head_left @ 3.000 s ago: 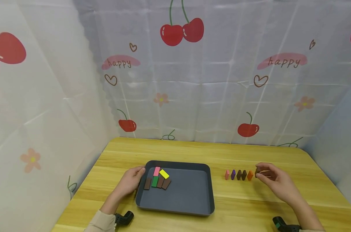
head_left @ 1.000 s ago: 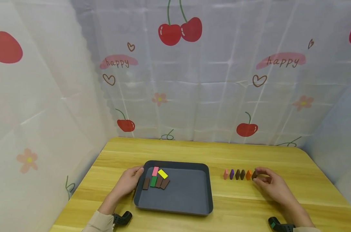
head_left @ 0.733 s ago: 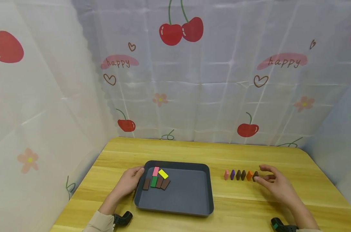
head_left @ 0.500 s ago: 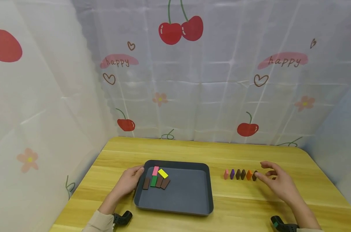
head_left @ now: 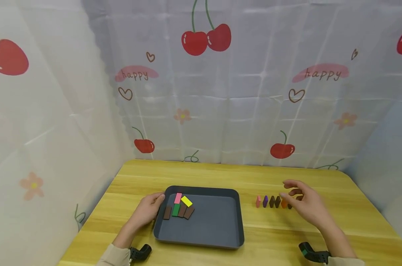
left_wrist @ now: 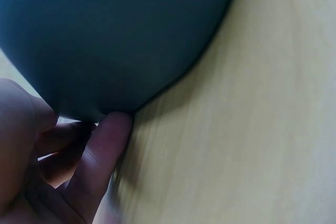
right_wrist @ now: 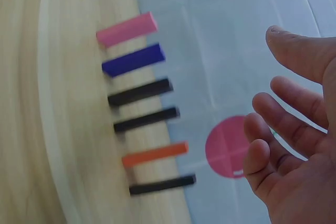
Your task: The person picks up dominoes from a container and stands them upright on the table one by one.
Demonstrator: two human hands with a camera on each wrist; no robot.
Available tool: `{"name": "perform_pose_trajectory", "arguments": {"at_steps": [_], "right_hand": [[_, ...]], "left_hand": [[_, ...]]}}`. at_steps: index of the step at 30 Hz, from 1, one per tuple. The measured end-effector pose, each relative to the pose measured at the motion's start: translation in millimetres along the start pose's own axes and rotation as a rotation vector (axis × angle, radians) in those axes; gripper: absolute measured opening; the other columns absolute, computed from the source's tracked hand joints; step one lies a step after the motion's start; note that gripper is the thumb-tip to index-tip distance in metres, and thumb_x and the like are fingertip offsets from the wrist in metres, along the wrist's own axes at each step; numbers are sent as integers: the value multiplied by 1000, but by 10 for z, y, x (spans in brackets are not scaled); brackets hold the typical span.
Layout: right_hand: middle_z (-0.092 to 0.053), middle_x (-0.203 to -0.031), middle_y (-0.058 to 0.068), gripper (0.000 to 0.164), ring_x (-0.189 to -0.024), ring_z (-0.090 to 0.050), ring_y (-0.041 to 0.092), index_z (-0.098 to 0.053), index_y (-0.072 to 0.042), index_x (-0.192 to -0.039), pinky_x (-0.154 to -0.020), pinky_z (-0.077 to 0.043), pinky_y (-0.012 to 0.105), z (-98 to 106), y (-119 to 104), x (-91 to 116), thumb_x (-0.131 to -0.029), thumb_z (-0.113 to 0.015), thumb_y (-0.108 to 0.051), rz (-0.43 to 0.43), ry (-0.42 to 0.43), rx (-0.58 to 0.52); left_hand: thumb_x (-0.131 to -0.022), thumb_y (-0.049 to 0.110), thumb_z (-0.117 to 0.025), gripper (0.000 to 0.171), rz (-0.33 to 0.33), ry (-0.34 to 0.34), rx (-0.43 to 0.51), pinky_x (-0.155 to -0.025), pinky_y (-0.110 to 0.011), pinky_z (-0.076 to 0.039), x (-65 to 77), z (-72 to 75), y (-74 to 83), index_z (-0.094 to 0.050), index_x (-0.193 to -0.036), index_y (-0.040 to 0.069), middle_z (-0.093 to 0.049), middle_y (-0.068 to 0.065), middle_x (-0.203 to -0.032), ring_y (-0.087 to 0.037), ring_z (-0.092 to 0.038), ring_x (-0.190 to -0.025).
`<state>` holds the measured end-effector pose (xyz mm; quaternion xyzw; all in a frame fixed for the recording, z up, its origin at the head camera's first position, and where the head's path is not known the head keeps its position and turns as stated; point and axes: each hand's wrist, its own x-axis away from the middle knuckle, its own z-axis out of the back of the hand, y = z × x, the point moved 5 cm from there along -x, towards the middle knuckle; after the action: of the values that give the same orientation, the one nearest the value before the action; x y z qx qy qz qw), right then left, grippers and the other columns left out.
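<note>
My left hand (head_left: 147, 210) grips the left rim of a dark grey tray (head_left: 217, 220), thumb over the edge; the left wrist view shows fingertips at the tray's side. In the tray lie dominoes: pink (head_left: 178, 198), yellow (head_left: 186, 201), green (head_left: 176, 210) and three brown. To the tray's right, a row of dominoes stands on edge: pink (right_wrist: 127, 29), purple (right_wrist: 134, 60), two dark brown, orange (right_wrist: 155, 153) and a dark brown domino (right_wrist: 163, 184) at the end. Above the row's right end hovers my right hand (head_left: 307, 203), fingers loosely bent and holding nothing, partly hiding the last dominoes in the head view.
A wooden table (head_left: 260, 240) carries everything. White curtains (head_left: 240, 111) printed with cherries stand behind the far edge and at both sides. Black wrist cameras are strapped near both sleeves, the right one (head_left: 312, 253) close over the table.
My right hand has set the dark brown domino upright beside the orange one, let it go, and shifted left over the row's end. The left hand stays on the tray.
</note>
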<state>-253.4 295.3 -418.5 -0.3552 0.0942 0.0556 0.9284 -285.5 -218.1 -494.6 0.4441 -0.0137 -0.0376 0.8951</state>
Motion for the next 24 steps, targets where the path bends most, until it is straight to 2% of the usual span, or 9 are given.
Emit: {"name": "perform_pose_trajectory", "arguments": {"at_steps": [13, 18, 20, 24], "right_hand": [[-68, -126, 10, 45, -98, -63, 15, -64, -14, -135, -80, -56, 23, -362, -349, -195, -98, -72, -38, 76, -52, -56], [-69, -124, 11, 47, -97, -63, 17, -64, -12, -135, -80, -56, 24, -492, -464, -237, -95, -76, -34, 101, -79, -90], [-68, -124, 11, 47, -97, -63, 17, -64, -12, -135, -77, -56, 24, -546, -505, -251, -95, -77, -33, 100, -96, -114], [-66, -125, 14, 46, -89, -65, 23, -63, -14, -134, -63, -58, 28, -660, -583, -283, -94, -78, -31, 89, -143, -196]], "left_hand": [[-111, 29, -50, 40, -14, 6, -9, -113, -56, -48, 6, 6, 0, -64, -141, 7, -68, -13, -136, -36, -59, -135], [-111, 29, -49, 41, -15, 3, -3, -113, -56, -48, 19, 0, 18, -64, -141, 6, -68, -13, -136, -36, -59, -135], [-111, 29, -49, 41, -16, 0, -5, -113, -56, -48, 17, -3, 23, -63, -142, 5, -67, -14, -137, -36, -58, -135], [-111, 29, -49, 42, -19, 0, -7, -114, -56, -48, 6, -2, 22, -62, -143, 5, -67, -14, -139, -36, -57, -136]]}}
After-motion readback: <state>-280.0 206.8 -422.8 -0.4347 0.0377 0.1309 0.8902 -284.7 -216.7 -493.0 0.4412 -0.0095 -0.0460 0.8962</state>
